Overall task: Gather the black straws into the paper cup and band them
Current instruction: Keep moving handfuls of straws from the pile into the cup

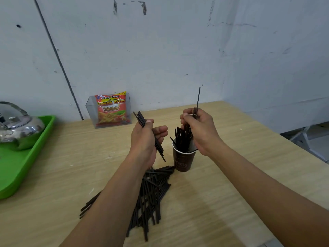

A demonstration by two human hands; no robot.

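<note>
A dark brown paper cup stands upright on the wooden table, with several black straws sticking out of it. My right hand is just above the cup's right rim, pinching a straw that points up. My left hand is left of the cup, holding a small bundle of black straws tilted across the palm. A loose pile of black straws lies on the table in front of the cup, partly hidden under my left forearm.
A green tray with a shiny metal kettle sits at the left edge. A clear plastic holder with a French fries snack packet stands against the wall. The table's right edge drops off beside the cup.
</note>
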